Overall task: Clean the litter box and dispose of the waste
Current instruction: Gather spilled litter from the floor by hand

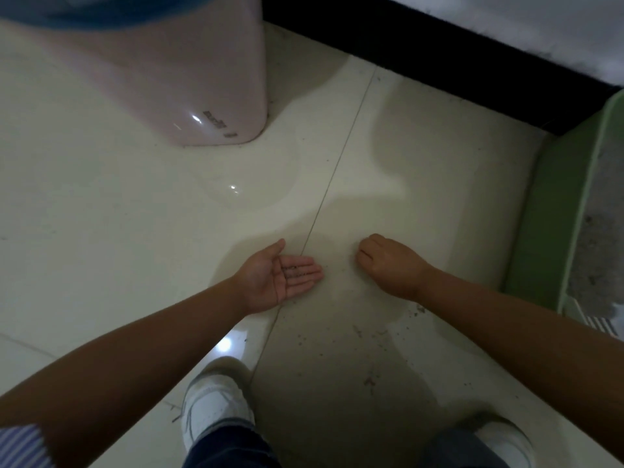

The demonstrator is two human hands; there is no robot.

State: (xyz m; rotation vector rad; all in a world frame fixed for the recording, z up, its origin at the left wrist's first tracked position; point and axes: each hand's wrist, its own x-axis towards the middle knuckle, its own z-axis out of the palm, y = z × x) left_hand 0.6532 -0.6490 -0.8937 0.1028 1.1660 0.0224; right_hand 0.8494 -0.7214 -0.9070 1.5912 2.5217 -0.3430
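Observation:
My left hand (282, 276) lies palm up just above the floor, fingers straight, with a few dark litter grains (293, 271) resting on them. My right hand (388, 265) is to its right, back upward, with its fingers curled and the tips bunched against the tile. Whether they pinch anything is hidden. The green litter box (553, 211) stands at the right edge with grey litter (597, 231) inside. A pink waste bin (189, 79) with a blue liner stands at the upper left.
Scattered litter crumbs (371, 332) dot the cream tiles below my right hand. My two white shoes (216, 410) stand at the bottom. A dark skirting (439, 55) runs along the wall at the top right.

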